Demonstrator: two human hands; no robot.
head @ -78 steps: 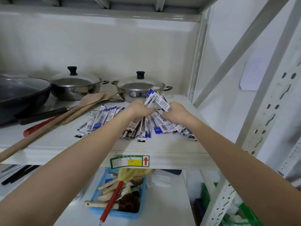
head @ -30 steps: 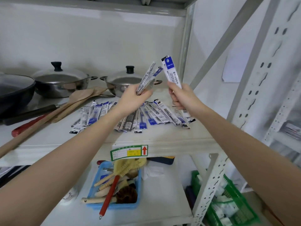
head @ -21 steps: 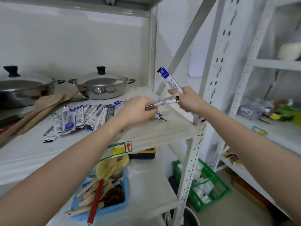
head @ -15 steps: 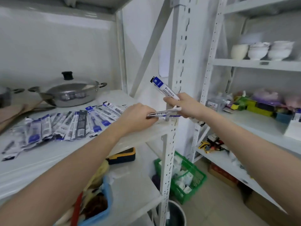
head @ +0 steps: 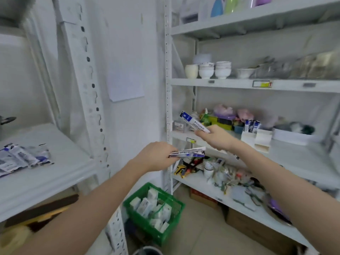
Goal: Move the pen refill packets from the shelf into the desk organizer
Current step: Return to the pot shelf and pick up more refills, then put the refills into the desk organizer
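Observation:
My left hand (head: 156,156) grips a thin stack of pen refill packets (head: 189,153) that points right, in mid-air between two racks. My right hand (head: 216,137) holds a white and blue refill packet (head: 194,122), tilted up to the left. A white desk organizer (head: 257,138) stands on the middle shelf of the right rack, with a few blue-topped packets (head: 251,125) upright in it. More refill packets (head: 22,158) lie spread on the left shelf (head: 60,170).
White perforated rack posts (head: 168,100) stand between the two shelves. White bowls (head: 213,70) sit on the upper right shelf. Clutter (head: 226,173) fills the lower right shelf. A green basket (head: 156,212) with small boxes rests on the floor.
My view has swung right, from the left shelf to the right rack. Both hands have carried their packets off the left shelf toward the right rack.

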